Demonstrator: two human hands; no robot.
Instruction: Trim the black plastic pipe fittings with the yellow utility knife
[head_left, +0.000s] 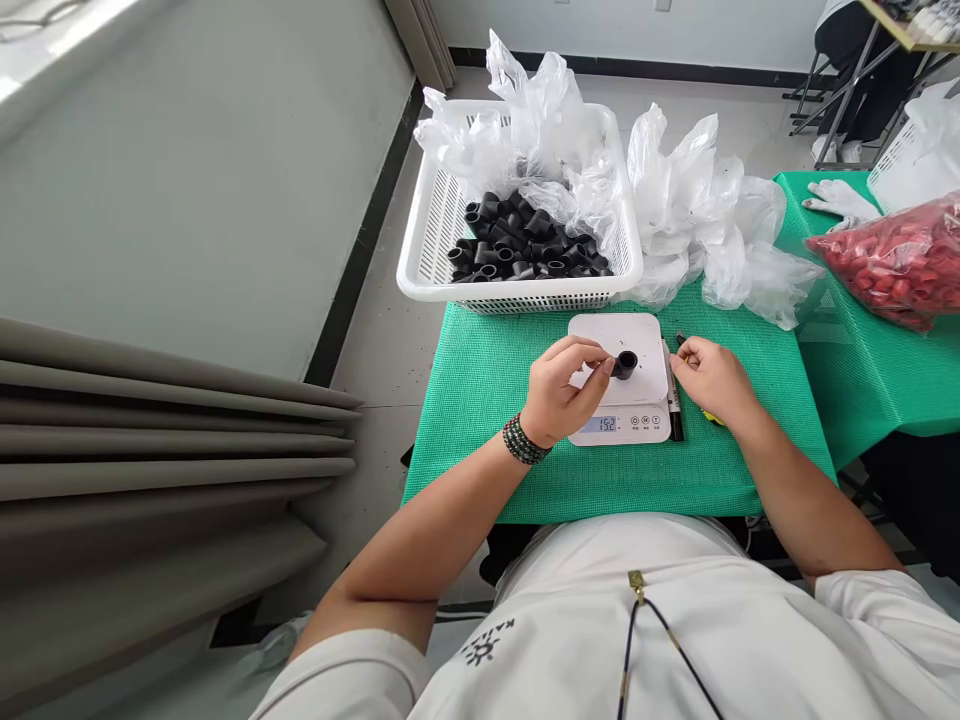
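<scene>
The left hand [559, 392] is gripping a stubby black plastic pipe fitting [625, 365] in closed fingers over a white digital scale [619, 425]. The right hand [712, 378] is curling beside a black marker [673, 408], its grip hidden.

Grey wall [187, 190] with black skirting [360, 250] on left, pleated grey curtain [150, 450] beside it, pale floor [382, 400], metal-legged stand [847, 100] top right.
</scene>
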